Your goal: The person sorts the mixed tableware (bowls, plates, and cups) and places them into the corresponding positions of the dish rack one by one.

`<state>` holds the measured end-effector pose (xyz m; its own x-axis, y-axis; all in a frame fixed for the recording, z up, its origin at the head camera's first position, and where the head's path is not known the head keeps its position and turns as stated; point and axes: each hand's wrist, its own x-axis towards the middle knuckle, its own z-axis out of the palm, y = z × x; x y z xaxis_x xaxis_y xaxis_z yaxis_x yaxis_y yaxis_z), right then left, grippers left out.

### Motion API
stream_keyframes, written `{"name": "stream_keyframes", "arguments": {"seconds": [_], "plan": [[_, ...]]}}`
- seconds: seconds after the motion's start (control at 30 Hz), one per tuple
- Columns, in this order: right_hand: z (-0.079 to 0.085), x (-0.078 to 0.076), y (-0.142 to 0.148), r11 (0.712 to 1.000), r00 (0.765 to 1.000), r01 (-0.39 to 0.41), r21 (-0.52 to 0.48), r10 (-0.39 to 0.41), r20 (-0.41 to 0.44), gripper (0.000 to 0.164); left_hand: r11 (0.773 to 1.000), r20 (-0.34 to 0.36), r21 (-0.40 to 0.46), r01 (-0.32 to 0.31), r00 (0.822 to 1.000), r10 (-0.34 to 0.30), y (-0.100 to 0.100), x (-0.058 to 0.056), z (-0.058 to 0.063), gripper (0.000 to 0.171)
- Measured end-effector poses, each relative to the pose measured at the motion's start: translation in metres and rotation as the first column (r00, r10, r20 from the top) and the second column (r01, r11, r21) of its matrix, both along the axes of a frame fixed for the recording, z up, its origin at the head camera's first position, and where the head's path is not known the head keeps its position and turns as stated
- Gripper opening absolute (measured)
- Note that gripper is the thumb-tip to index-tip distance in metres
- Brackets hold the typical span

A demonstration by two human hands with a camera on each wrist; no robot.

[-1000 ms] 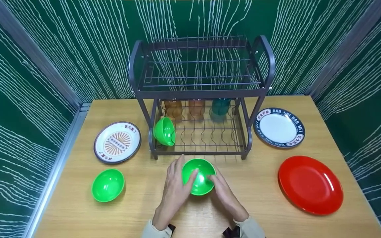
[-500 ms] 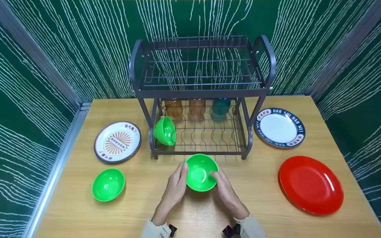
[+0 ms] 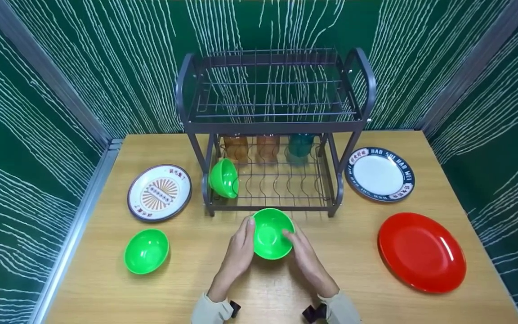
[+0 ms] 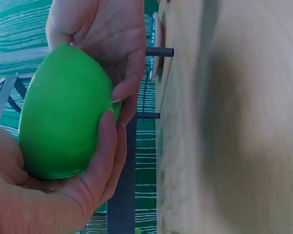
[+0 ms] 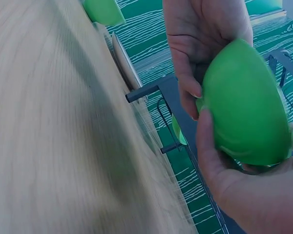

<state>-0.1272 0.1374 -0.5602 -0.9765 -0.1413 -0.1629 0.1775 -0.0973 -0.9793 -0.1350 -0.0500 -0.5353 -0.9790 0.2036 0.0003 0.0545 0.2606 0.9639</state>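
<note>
The wooden table point(image 3: 101, 297) extends beneath both hands. The two-tier rack point(image 3: 272, 128) stands directly ahead of them. The red plate point(image 3: 422, 252) lies well right of the hands; the patterned plate point(image 3: 159, 193) lies ahead and to their left. I see the left hand point(image 3: 238, 252) and right hand point(image 3: 306, 258) partly closed, fingers curved around the held bowl point(image 3: 271, 236), positioned between them above the tabletop. The second bowl point(image 3: 146, 251) rests left of the hands; the racked bowl point(image 3: 223, 179), tilted sideways, sits ahead of the left hand.
</note>
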Motion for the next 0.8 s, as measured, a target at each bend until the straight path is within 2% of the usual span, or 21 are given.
{"name": "stream_keyframes", "arguments": {"seconds": [0.07,0.2,0.4,0.67,0.8], "plan": [[0.000,-0.001,0.001,1.000,1.000,0.008,0.016,-0.008,0.006,0.070,1.000,-0.005,-0.011,-0.010,1.000,0.010,0.000,-0.002,0.002,0.056],[-0.001,0.000,0.003,0.999,1.000,-0.010,-0.038,0.010,-0.004,0.075,0.998,-0.029,-0.028,-0.051,0.998,0.051,-0.001,-0.008,0.007,0.055],[-0.007,0.004,0.009,0.990,0.992,-0.086,-0.110,0.075,-0.098,0.057,0.990,-0.120,-0.050,-0.131,0.985,0.124,-0.004,-0.018,0.017,0.047],[-0.013,0.008,0.014,0.997,0.995,-0.047,-0.058,0.042,-0.089,0.047,0.977,-0.131,-0.063,-0.206,0.972,0.196,-0.007,-0.033,0.032,0.049],[-0.014,0.009,0.015,0.999,0.995,-0.042,-0.032,0.039,-0.092,0.045,0.961,-0.196,-0.105,-0.255,0.953,0.232,-0.007,-0.042,0.038,0.047]]}}
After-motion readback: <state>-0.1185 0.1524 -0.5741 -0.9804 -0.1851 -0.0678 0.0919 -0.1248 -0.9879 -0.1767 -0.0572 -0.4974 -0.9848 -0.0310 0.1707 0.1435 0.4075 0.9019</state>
